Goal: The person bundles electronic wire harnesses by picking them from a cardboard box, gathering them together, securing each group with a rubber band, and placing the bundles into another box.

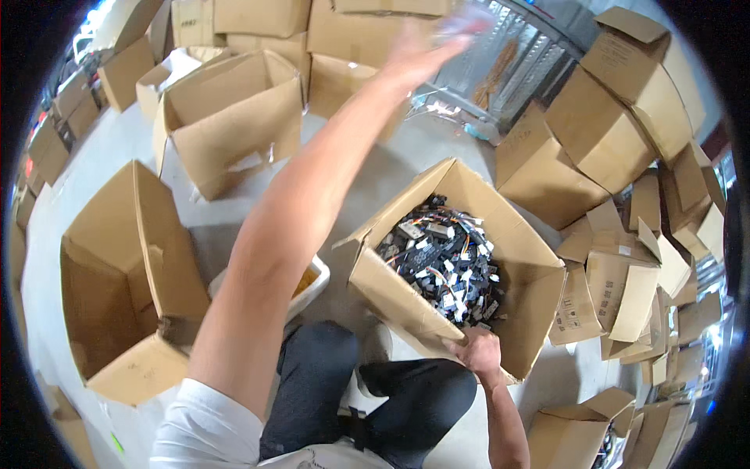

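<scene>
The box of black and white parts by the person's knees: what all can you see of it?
The box looks like plain brown cardboard, four-walled and open at the top. It sits cornerwise on the grey floor, just ahead of the knees. Inside lies a jumble of small wired parts, mostly black and white. The right hand touches its near rim.

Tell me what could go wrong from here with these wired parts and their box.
The right hand is on the near rim of the open cardboard box; leaning there might bend or tip it. The wired parts lie tangled, so lifting one could snag others. The left hand is stretched far out, blurred; anything it holds could slip.
</scene>
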Available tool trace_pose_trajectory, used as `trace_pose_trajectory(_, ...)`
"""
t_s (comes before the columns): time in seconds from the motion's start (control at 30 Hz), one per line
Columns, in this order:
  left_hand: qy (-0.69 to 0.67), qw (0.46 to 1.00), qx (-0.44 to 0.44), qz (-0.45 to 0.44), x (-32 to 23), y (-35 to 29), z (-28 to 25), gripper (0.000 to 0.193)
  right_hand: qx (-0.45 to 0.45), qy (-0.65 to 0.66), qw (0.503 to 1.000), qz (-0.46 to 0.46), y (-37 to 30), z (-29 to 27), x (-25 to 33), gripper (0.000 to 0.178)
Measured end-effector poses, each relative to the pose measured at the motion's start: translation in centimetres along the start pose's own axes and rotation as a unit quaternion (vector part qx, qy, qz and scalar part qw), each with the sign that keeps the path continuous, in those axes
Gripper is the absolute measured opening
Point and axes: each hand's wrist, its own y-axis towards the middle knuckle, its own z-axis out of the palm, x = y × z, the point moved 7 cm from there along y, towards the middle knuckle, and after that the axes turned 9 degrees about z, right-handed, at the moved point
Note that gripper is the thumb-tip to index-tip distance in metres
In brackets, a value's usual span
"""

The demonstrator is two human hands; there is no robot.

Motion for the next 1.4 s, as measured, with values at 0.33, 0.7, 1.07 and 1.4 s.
trace_pose_trajectory(0.33,0.123,0.960,0.229,-0.103,4.6,-27.6,-11.6,0.054,-0.013,-0.017,0.999,0.035,-0.6,-1.8,-1.4,0.042)
trace_pose_trajectory(0.7,0.421,0.735,0.411,-0.336,13.5,-57.7,-26.7,0.024,0.026,0.006,0.995,0.094,-1.3,-0.7,-2.1,0.047)
trace_pose_trajectory(1.07,0.266,0.860,0.228,-0.370,5.3,-38.2,-25.2,0.044,-0.007,-0.070,0.994,0.089,-2.1,-1.3,-1.8,0.048)
trace_pose_trajectory(1.4,0.282,0.904,0.277,-0.163,-5.7,-26.8,-19.5,0.034,0.016,-0.039,0.996,0.084,-2.8,-0.7,-2.2,0.046)
